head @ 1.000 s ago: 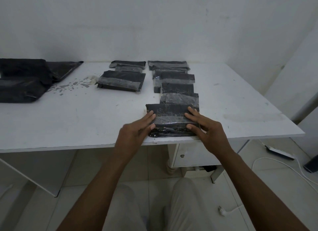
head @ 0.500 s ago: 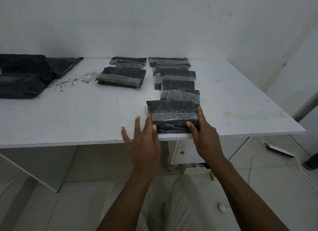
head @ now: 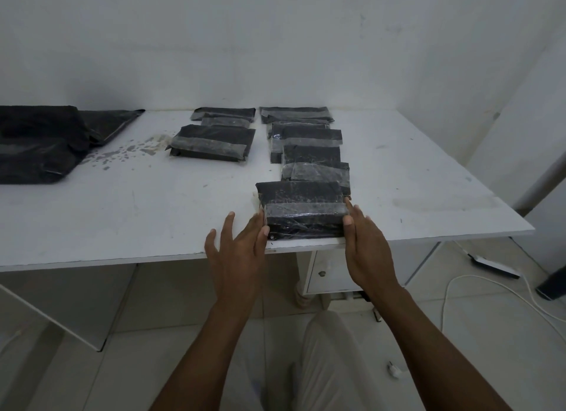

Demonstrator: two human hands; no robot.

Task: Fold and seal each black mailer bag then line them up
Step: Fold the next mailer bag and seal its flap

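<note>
My left hand (head: 235,254), fingers straight, touches the taped mailer bag (head: 301,208), which sits between my hands at the table edge (head: 137,255). My right hand (head: 367,251) presses flat on its other side. Uneven pushing could skew or drop it.

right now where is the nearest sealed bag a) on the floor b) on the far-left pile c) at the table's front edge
c: the nearest sealed bag lies at the front edge of the table, left hand and right hand against its sides.
</note>
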